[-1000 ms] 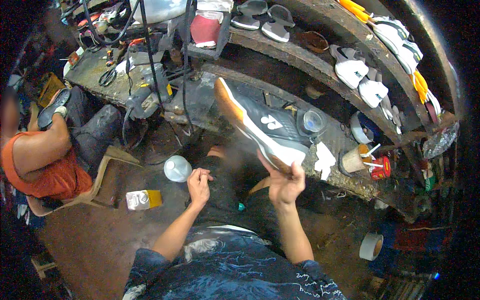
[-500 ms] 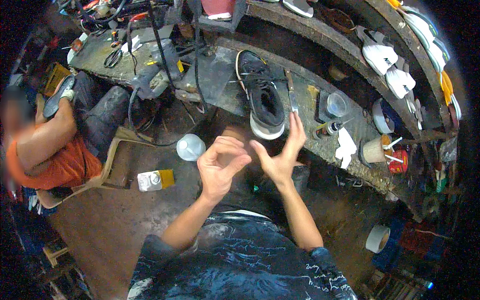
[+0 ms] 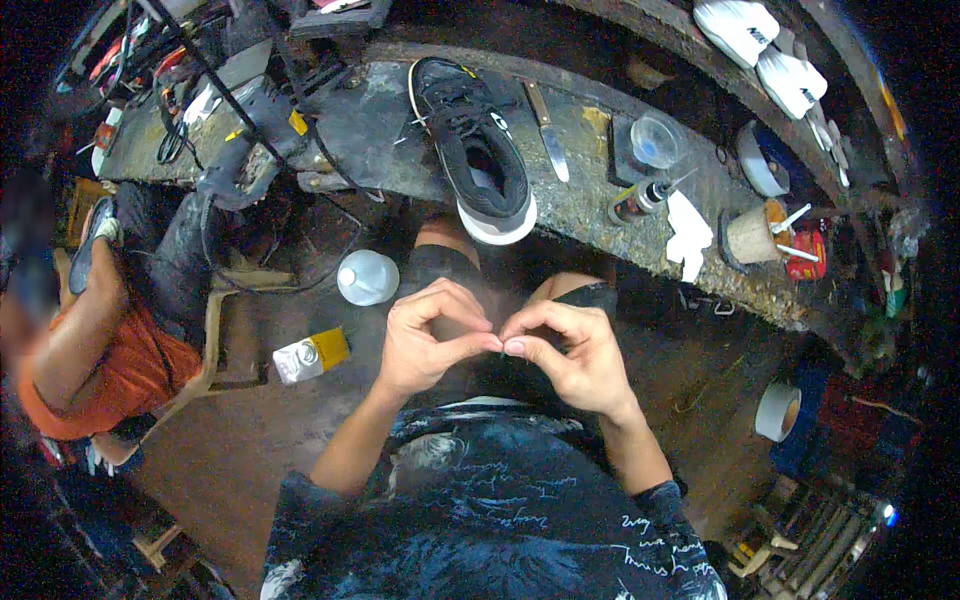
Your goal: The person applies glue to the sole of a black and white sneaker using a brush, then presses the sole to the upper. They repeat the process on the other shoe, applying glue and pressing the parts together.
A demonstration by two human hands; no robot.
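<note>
In front of my torso, my left hand (image 3: pixel 422 340) and my right hand (image 3: pixel 582 362) meet, each with thumb and index finger pinched together. Their fingertips touch; whatever lies between them is too small to make out. Beyond them a black sneaker (image 3: pixel 470 135) with a white sole rests on the workbench (image 3: pixel 375 105), its heel at the near edge. Right of the shoe lies a knife (image 3: pixel 547 133) with a wooden handle. Farther right are a small dark bottle (image 3: pixel 637 201) with a thin needle tip, a clear plastic cup (image 3: pixel 655 142) and a torn white sheet (image 3: pixel 687 235).
A beige cup (image 3: pixel 752 236) with white sticks and a red can (image 3: pixel 806 252) stand at the bench's right. White shoes (image 3: pixel 735 30) line the shelf above. On the floor are a translucent jug (image 3: pixel 367 278) and a yellow-and-white container (image 3: pixel 311 354). A person in orange (image 3: pixel 115 375) sits at left.
My hands have come together from apart; the right hand's spread fingers have closed into a pinch against the left's. The view has shifted, so the bench things appear farther left and higher.
</note>
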